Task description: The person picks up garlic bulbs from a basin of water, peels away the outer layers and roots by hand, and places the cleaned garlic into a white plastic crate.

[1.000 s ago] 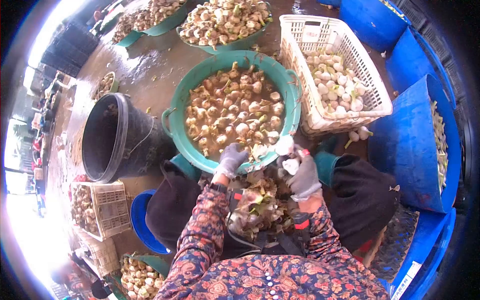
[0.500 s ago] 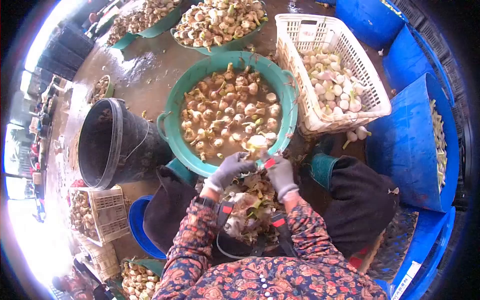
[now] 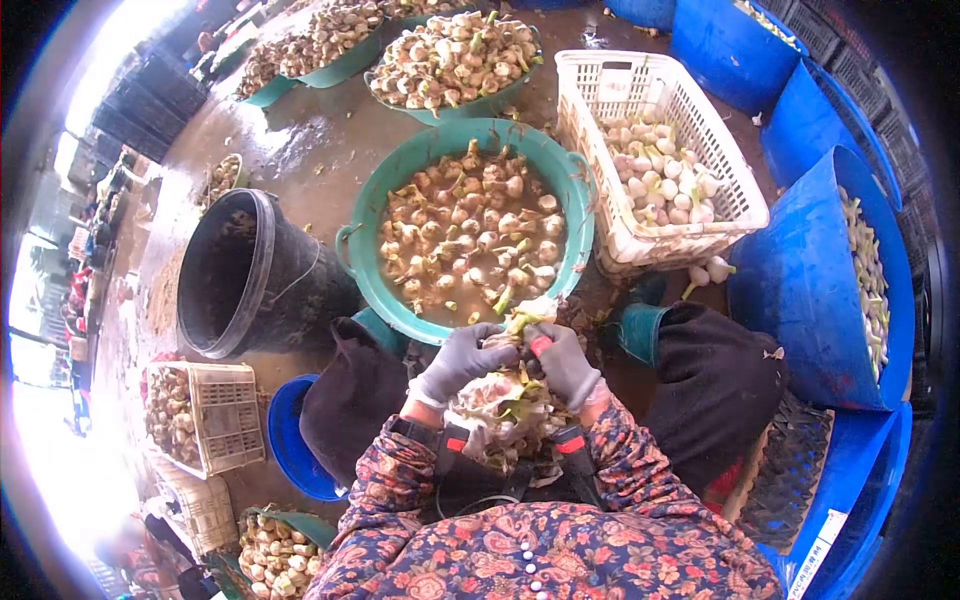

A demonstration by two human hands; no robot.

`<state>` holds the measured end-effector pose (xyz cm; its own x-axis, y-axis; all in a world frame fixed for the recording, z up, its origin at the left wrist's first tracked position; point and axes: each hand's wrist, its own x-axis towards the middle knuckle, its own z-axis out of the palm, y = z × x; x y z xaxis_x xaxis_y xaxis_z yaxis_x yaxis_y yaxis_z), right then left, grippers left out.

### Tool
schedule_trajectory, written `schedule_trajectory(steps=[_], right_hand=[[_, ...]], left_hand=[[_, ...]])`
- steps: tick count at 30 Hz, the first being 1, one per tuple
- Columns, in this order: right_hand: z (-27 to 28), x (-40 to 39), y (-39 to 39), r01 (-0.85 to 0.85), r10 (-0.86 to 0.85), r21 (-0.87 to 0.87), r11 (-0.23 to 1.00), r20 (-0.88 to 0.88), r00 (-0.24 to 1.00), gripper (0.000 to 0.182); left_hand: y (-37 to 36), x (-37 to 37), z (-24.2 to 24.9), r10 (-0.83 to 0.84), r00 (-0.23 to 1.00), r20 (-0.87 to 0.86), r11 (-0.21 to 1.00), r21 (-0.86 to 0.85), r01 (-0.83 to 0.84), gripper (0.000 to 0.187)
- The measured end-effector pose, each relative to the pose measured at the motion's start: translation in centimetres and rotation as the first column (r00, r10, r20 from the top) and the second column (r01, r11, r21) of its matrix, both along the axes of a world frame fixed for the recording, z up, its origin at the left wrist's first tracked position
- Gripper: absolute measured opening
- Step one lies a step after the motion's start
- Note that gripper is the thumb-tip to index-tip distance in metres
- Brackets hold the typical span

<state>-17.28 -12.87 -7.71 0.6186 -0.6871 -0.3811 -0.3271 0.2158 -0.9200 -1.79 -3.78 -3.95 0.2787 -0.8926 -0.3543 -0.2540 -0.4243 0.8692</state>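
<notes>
My left hand (image 3: 463,364), in a grey glove, is closed with its fingers pressed on the brownish outer skin of a garlic bulb. My right hand (image 3: 566,366), gloved alike with a red band on one finger, grips the same garlic bulb (image 3: 530,314) from the other side. The bulb's pale, greenish part shows above the fingers; the rest is hidden by them. Below both hands lies a heap of peeled-off garlic skins (image 3: 505,410) in my lap. Just beyond stands a green tub (image 3: 370,270) of muddy water with many unpeeled garlic bulbs (image 3: 470,225).
A white crate (image 3: 690,232) of peeled garlic stands right of the tub. A black bucket (image 3: 265,270) lies tipped at left. Blue barrels (image 3: 800,285) line the right side. A heaped garlic basin (image 3: 455,65) sits behind the tub; another crate (image 3: 225,420) stands at lower left.
My left hand has come closer to the right and now touches the garlic bulb. Both hands sit slightly nearer my body. The whole view has shifted a little.
</notes>
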Motion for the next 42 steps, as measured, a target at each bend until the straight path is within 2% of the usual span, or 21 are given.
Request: schedule_trajectory(steps=[2,6,7,10,12,15,17,20,23,25,28,29,30,32,33,35,37,38,40,41,42], right_hand=[[0.8,-0.5,0.5,0.032,-0.245,0.619,0.785,0.262,0.933,0.028],[1.4,0.4,1.6,0.191,-0.338,0.421,0.887,0.309,0.889,0.034],[2.9,-0.3,1.1,0.209,-0.244,0.605,0.769,-0.024,0.969,0.046],[3.1,0.2,1.6,-0.079,-0.416,0.898,0.433,0.277,0.866,0.052],[1.8,-0.3,1.4,-0.121,-0.348,0.856,0.503,0.328,0.878,0.051],[3.5,-0.3,0.9,0.086,-0.122,0.654,0.752,0.010,0.992,0.045],[-3.4,-0.4,0.7,-0.018,-0.035,0.549,0.835,0.085,0.996,0.046],[-1.1,-0.2,0.5,-0.060,0.119,0.413,0.909,-0.119,0.986,0.047],[-2.4,-0.6,0.9,-0.085,0.075,0.344,0.935,0.042,0.996,0.041],[0.2,-0.9,1.0,-0.239,-0.030,0.508,0.827,0.466,0.884,0.032],[3.4,-1.0,1.3,-0.248,0.027,0.292,0.924,0.595,0.803,0.031],[2.0,-1.2,0.9,-0.293,0.057,0.380,0.877,0.524,0.850,0.038],[1.5,-1.1,1.0,-0.294,0.059,0.379,0.878,0.522,0.851,0.038],[0.9,-0.5,1.7,-0.237,0.010,0.386,0.891,0.506,0.862,0.040],[0.7,0.1,2.1,-0.198,0.127,0.126,0.972,0.428,0.895,0.044],[0.5,-0.1,2.3,-0.136,0.262,-0.612,0.779,0.121,0.957,0.039],[2.2,0.0,2.5,-0.206,0.221,-0.805,0.557,-0.096,0.971,0.036],[0.8,0.2,2.7,-0.097,0.131,-0.755,0.648,-0.015,0.991,0.030],[-1.3,0.6,2.5,0.019,0.031,-0.692,0.721,0.059,0.998,0.025],[-2.1,0.5,2.2,0.242,-0.209,-0.205,0.948,0.173,0.963,0.021],[-2.0,0.4,1.8,0.391,-0.461,0.351,0.851,0.142,0.876,0.019]], left_hand=[[0.5,0.5,0.2,0.044,0.900,-0.434,0.999,0.044,-0.027,0.062],[1.0,-2.0,-2.0,0.147,0.754,-0.640,0.966,-0.070,-0.248,0.053],[0.9,-2.7,-2.3,0.111,0.695,-0.710,0.946,-0.138,-0.293,0.051],[0.9,-3.4,-1.3,0.039,0.921,-0.388,0.994,-0.082,-0.077,0.061],[0.3,-3.3,-0.6,0.130,0.871,0.473,0.947,-0.320,0.032,0.078],[0.3,-2.8,-0.4,0.200,0.799,0.568,0.895,-0.437,0.087,0.062],[1.1,-2.4,-1.9,-0.192,0.879,0.436,0.953,-0.132,0.274,0.035],[1.2,-3.5,-3.0,-0.091,0.872,0.482,0.979,-0.118,0.167,0.017],[1.4,-2.9,-6.7,0.137,0.990,-0.047,0.990,0.033,-0.135,0.021],[1.8,-2.2,-5.6,0.343,0.688,-0.639,0.935,0.165,-0.313,0.024],[2.3,-2.7,-3.8,0.231,0.700,-0.676,0.942,-0.024,-0.334,0.023],[2.9,-2.4,-3.6,0.109,0.843,-0.527,0.931,-0.244,-0.272,0.026],[3.4,-1.6,-3.4,0.043,0.998,0.055,0.947,-0.319,-0.023,0.030],[3.8,-1.3,-3.2,0.050,0.970,0.237,0.997,-0.064,-0.036,0.033],[3.8,-1.3,-2.6,0.053,0.969,0.240,0.997,-0.068,-0.038,0.033],[3.7,-1.6,-1.9,0.120,0.986,0.111,0.971,-0.218,-0.093,0.031],[3.6,-1.5,-2.8,0.111,0.983,0.147,0.962,-0.265,-0.069,0.029],[3.6,-1.5,-3.2,0.104,0.977,0.185,0.950,-0.309,-0.043,0.028],[2.8,-2.2,-2.3,0.229,0.947,-0.225,0.889,-0.348,-0.298,0.025],[3.1,-2.0,-2.8,0.252,0.822,-0.511,0.882,-0.227,-0.412,0.025],[3.4,-1.9,-3.0,0.275,0.612,-0.742,0.873,-0.074,-0.482,0.025]])
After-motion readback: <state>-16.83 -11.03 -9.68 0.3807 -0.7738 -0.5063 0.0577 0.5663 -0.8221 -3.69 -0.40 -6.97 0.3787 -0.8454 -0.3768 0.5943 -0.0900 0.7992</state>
